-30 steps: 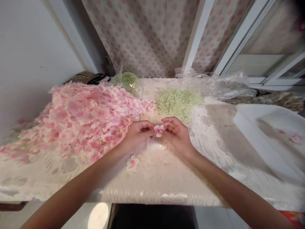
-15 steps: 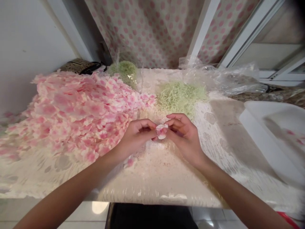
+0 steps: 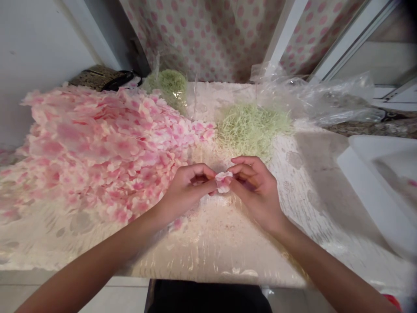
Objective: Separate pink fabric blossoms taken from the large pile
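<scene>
Both my hands meet over the middle of the table and pinch one small pink-and-white fabric flower (image 3: 223,181) between their fingertips. My left hand (image 3: 185,189) grips it from the left with curled fingers. My right hand (image 3: 256,189) grips it from the right, thumb and forefinger closed on the petals. A big heap of pink fabric petals (image 3: 94,143) lies just left of my left hand. A pile of pale green stamen threads (image 3: 250,128) sits right behind my hands. One loose pink flower (image 3: 177,224) lies under my left wrist.
The table carries a cream lace cloth (image 3: 211,243) under clear plastic. A bagged green bundle (image 3: 167,84) and crumpled clear plastic bags (image 3: 319,100) lie at the back. A white tray (image 3: 381,182) stands at the right. A dark patterned pouch (image 3: 100,77) lies at the back left.
My hands have stayed pinched on the flower and turned it slightly. The camera has tilted down, so everything sits a little higher and nearer in view.
</scene>
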Demonstrator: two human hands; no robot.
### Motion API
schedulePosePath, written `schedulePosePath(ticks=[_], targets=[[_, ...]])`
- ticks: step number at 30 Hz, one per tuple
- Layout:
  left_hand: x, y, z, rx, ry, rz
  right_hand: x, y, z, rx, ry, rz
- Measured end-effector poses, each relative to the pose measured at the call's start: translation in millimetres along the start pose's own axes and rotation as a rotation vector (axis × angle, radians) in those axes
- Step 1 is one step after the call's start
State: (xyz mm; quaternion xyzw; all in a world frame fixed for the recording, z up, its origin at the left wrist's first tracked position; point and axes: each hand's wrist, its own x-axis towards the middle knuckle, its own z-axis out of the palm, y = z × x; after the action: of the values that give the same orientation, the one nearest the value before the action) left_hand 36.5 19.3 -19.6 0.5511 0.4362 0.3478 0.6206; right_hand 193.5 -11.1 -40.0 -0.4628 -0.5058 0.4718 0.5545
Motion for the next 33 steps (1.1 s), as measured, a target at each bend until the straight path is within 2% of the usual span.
schedulePosePath(ticks=[13,16,20,22,26,33], targets=[[-2,0,0.9,0.05,-0.008,-0.018,1,2,1,0.017,-0.026,0.039],[0,2,-2.5,0.065,0.078,0.048,1,3,-1,-0.008,-0.03,-0.003],[7,5,-12.8,0.032,0.305,0.181,1,8,-2,-0.335,-0.203,-0.177],[11,3,-17.3,-0.017,0.36,0.229,0,12,1,-0.548,-0.286,-0.27],[14,-1,-19.7,-0.083,0.372,0.25,0,21,9,-0.793,-0.334,-0.313],[13,-1,-16.3,-0.071,0.373,0.212,5,26,17,-1.054,-0.276,-0.292]])
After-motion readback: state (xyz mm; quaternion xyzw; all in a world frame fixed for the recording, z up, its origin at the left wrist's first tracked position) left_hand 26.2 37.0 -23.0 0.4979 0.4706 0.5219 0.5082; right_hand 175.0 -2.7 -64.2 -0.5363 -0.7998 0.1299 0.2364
